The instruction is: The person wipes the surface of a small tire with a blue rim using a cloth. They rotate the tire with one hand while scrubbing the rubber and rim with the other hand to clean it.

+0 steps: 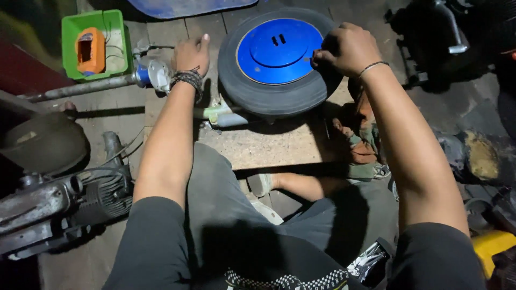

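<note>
A small black tyre (252, 91) on a blue wheel rim (277, 51) lies flat on a wooden board (258, 145). My right hand (346, 48) rests on the tyre's right edge, fingers pinched shut on something small at the rim; what it is I cannot tell. My left hand (192, 53) reaches left of the tyre, fingers curled down beside a blue and silver metal part (152, 73). Whether it grips anything is hidden. Beaded bands circle the left wrist.
A green tray (123, 43) holding an orange box (90, 51) stands at the back left, above a grey pipe (80, 87). An engine (59, 204) lies at the left. A crumpled rag (357, 134) lies right of the board. A yellow object (492, 244) sits at the lower right.
</note>
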